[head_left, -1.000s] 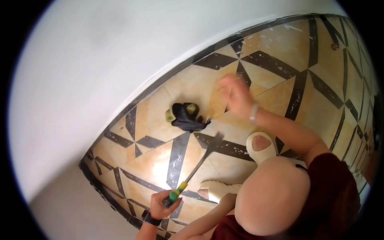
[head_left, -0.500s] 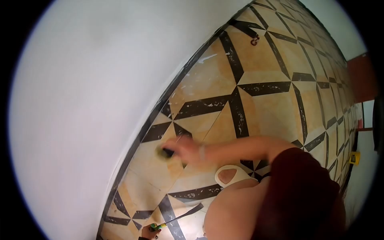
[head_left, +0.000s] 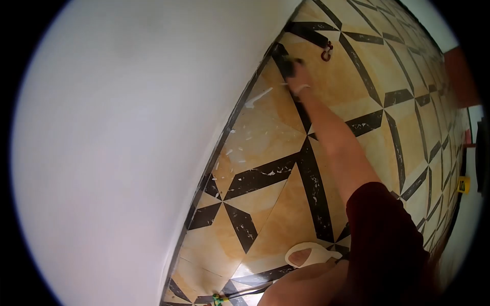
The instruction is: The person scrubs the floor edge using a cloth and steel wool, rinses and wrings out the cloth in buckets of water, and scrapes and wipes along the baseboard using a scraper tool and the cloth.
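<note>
Near the top centre, my right hand [head_left: 300,80] is blurred and closed on a black and olive cloth-like bundle [head_left: 289,66], held over the tiled floor close to the wall base. The green and yellow handle [head_left: 218,299] of a long tool shows at the bottom edge, its dark shaft [head_left: 250,291] reaching right across the tiles. My left hand is below the frame's edge. Just right of my right hand lies a dark elongated object [head_left: 309,35] with a reddish ring-like piece [head_left: 327,51] at its end.
A white wall [head_left: 117,143] fills the left side, with dark edging at its foot. White flakes and streaks [head_left: 259,98] are scattered on the patterned floor [head_left: 352,168]. My light shoe [head_left: 319,254] is at the bottom. A yellow object [head_left: 463,184] stands far right.
The cloth bundle, first on the floor, was picked up by my right hand and carried up along the wall. The view has swung right, and my left hand has left the frame.
</note>
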The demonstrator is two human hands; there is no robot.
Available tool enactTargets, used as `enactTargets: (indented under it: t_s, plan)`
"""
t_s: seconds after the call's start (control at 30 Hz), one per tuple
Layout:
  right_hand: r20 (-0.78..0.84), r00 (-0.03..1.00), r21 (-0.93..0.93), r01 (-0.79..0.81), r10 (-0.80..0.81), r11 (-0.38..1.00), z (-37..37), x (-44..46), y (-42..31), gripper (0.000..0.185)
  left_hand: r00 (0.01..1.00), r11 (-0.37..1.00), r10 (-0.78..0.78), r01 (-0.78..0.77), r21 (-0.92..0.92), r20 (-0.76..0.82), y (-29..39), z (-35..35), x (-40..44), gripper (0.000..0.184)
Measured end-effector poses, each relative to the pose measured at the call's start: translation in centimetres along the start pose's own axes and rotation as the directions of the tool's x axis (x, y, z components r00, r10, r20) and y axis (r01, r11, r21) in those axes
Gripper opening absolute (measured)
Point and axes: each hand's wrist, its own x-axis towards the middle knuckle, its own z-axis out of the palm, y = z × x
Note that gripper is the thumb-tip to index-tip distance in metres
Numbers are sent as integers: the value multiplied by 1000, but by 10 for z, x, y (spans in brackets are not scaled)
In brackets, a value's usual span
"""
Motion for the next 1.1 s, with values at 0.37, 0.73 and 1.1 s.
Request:
enactTargets:
  t_s: [0.37, 0.73, 1.1]
  plan:
    - [22, 871, 36, 490, -491, 871, 75, -310, -158, 53, 681, 765, -159, -373, -525, -715, 4, -106, -32, 40]
    - [308, 912, 931, -348, 272, 113, -20, -96, -113, 54, 564, 768, 51, -550, -329, -824, 82, -169, -43, 35]
    - [-81, 984, 752, -43, 157, 657, 59, -233, -201, 47, 607, 799, -28, -464, -383, -794, 160, -174, -3, 32]
